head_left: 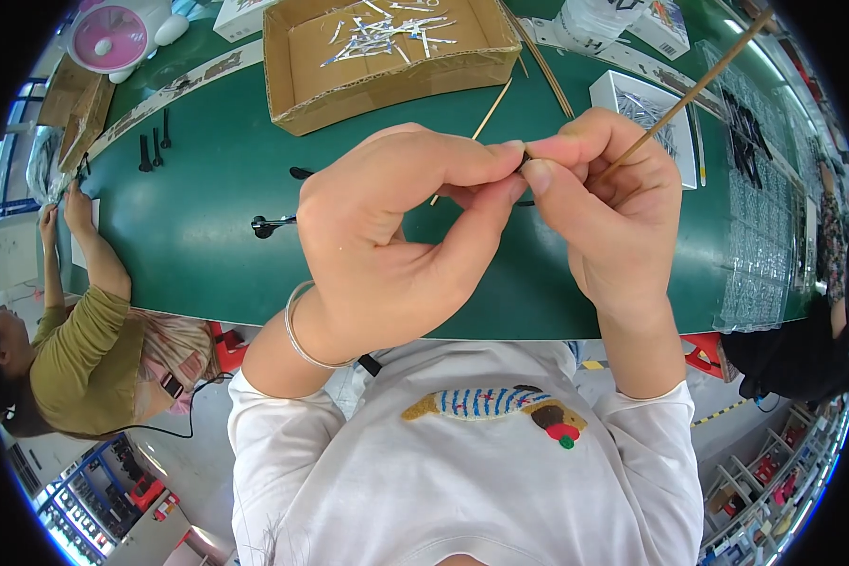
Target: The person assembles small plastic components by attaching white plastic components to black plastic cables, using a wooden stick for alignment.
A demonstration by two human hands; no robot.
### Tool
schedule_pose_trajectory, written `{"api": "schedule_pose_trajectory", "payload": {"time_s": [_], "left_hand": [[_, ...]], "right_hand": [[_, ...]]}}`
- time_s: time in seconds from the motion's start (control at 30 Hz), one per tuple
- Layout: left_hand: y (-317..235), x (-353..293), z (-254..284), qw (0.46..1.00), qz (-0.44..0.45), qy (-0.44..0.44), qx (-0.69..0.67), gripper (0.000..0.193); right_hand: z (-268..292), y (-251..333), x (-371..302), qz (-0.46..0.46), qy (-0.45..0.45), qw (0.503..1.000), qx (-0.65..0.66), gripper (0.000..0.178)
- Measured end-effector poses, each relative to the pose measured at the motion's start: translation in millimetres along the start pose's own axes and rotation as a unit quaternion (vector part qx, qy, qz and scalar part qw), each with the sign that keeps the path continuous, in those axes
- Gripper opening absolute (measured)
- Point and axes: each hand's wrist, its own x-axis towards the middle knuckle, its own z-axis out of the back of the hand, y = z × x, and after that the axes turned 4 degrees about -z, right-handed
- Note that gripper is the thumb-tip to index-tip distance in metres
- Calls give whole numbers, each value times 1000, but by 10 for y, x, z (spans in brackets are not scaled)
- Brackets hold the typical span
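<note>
Close together over the green table [217,255], both my hands are closed in a pinch. Between the fingertips of my left hand [396,226] and my right hand [623,208] is a small black part [524,161], mostly hidden by the fingers. My right hand also keeps a thin wooden stick [698,90] in its curled fingers, slanting up to the right. Partly behind my left hand lie a black part with a round end [266,226] and another small black part [300,174]. A second thin stick [493,108] lies on the table behind the hands.
Beyond the hands stands a cardboard box [297,108] with white strips. A white box [606,87] of small greyish pieces sits to its right. Several black parts [156,148] lie at left. Clear plastic sheeting [759,241] covers the right side. A co-worker [90,349] works at far left.
</note>
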Motion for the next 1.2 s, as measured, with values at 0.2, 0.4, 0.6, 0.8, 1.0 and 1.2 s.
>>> {"api": "schedule_pose_trajectory", "payload": {"time_s": [0.2,0.4,0.6,0.8,1.0,1.2], "left_hand": [[10,4,17,1000,2,2,18,19],[-18,8,17,1000,11,-4,2,19],[-1,6,5,999,-20,1,43,20],[1,18,14,996,-58,-3,73,20],[28,27,0,994,-76,-8,80,21],[38,27,-10,989,-107,-14,97,21]], "right_hand": [[-6,-34,25,1,4,1000,0,9],[16,-35,28,23,15,1000,-9,9],[11,-54,7,26,5,1000,-12,10],[31,-57,6,51,12,998,-37,11],[45,-61,12,52,16,997,-55,12],[17,-79,33,54,0,998,-32,8]]}}
